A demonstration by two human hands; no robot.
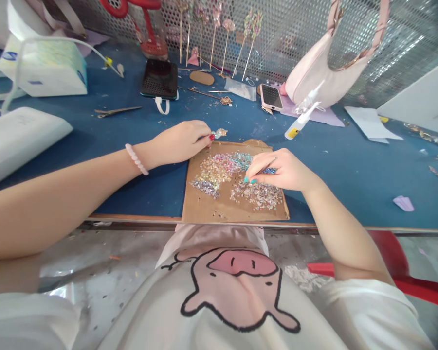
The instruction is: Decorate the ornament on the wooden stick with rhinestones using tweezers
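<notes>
A brown cardboard sheet (204,206) lies at the table's front edge, strewn with small glittering sequins (222,167) in pink, gold, teal and purple. My left hand (178,143) rests at the sheet's upper left corner, fingers pinched on a small sparkly ornament (219,132). My right hand (277,170) sits over the sheet's right side, fingers closed round a thin stick (267,166) whose tip touches the sequins.
On the blue table: a glue tube (302,120), a phone (270,96), a pink handbag (324,73), a black device (159,78), a tissue pack (45,65), a white case (18,136), scissors (113,112), paper scraps (368,121). Decorated sticks (219,39) stand against the mesh wall.
</notes>
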